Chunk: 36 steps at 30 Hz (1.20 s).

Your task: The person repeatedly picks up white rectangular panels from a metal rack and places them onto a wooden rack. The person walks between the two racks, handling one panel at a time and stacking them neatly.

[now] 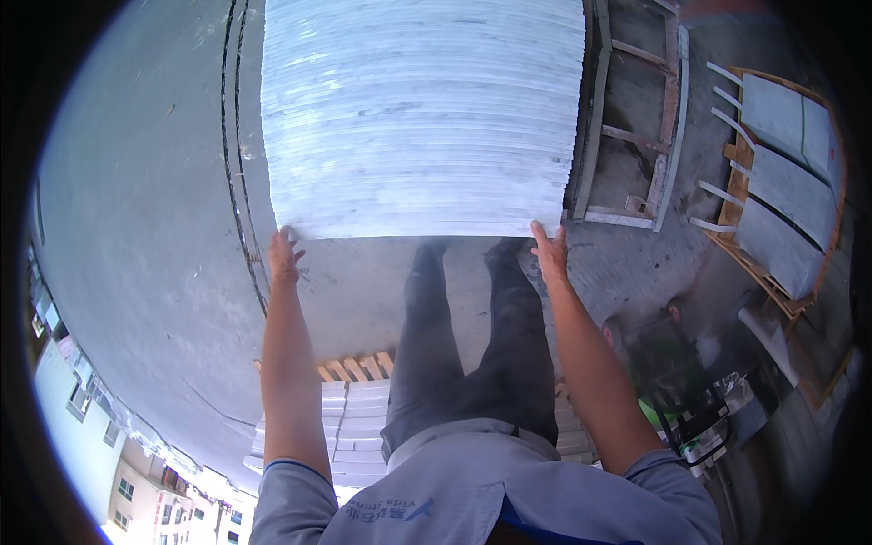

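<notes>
In front of me is a wide row of thin pale slabs [422, 118], packed tightly so that their long edges run side to side. The nearest slab [413, 230] has a straight front edge facing me. At its left corner my left hand [284, 256] is closed, the thumb on the upper edge and the other fingers partly hidden. My right hand [549, 252] grips near the right corner in the same way, thumb on top. Both arms reach straight out, and the slab's lower part is out of sight.
A rusty metal frame [668, 118] stands right of the row. Farther right, grey slabs [786, 195] rest on a wooden pallet with pale strips. Packed pale bundles [359, 431] lie behind my legs. A green and black machine [672, 372] is at lower right. A dark floor groove [232, 154] runs left.
</notes>
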Motion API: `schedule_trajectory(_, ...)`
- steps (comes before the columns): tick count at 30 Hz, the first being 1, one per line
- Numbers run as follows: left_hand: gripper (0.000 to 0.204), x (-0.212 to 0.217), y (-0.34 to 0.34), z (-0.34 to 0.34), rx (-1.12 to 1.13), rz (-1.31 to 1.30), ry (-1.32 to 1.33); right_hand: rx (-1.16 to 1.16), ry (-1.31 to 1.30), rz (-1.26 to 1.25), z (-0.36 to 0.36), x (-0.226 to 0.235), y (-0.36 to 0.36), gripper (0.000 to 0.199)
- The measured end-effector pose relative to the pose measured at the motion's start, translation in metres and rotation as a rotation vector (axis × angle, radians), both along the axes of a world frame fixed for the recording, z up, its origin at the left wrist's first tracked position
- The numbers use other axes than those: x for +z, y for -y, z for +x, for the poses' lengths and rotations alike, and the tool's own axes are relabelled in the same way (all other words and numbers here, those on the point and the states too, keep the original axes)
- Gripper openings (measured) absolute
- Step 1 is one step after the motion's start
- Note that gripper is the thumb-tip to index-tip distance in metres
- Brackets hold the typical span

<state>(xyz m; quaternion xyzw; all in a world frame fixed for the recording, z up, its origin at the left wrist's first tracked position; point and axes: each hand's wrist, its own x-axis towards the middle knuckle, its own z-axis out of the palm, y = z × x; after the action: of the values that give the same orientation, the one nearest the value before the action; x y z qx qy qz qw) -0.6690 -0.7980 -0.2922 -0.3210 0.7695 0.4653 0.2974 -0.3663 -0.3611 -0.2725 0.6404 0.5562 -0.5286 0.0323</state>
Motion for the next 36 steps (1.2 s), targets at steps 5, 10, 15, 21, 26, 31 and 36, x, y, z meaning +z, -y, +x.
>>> schedule_trajectory(5,0.058,-0.002,-0.001,0.01,-0.09,-0.053,-0.059,0.157,0.127,0.141,0.004,-0.005,0.003,0.06)
schedule_trajectory(10,0.054,-0.002,-0.004,0.014,-0.137,-0.094,-0.103,0.174,0.17,0.169,0.006,-0.006,0.004,0.057)
schedule_trajectory(15,0.049,0.0,-0.005,0.018,-0.152,-0.134,-0.154,0.18,0.149,0.2,0.01,-0.008,0.008,0.056)
schedule_trajectory(21,0.046,0.004,-0.002,0.026,-0.187,-0.17,-0.174,0.022,0.085,0.192,0.022,-0.02,0.012,0.054)
schedule_trajectory(26,0.044,0.006,0.012,0.031,-0.203,-0.161,-0.15,-0.187,0.03,0.101,0.027,-0.03,0.013,0.044)
schedule_trajectory(31,0.042,0.006,0.032,0.033,-0.171,-0.155,-0.079,-0.525,-0.007,-0.199,0.031,-0.029,0.015,0.037)
schedule_trajectory(36,0.047,-0.004,0.049,0.013,-0.298,-0.24,0.021,-0.513,0.047,-0.282,0.035,-0.024,0.01,0.037)
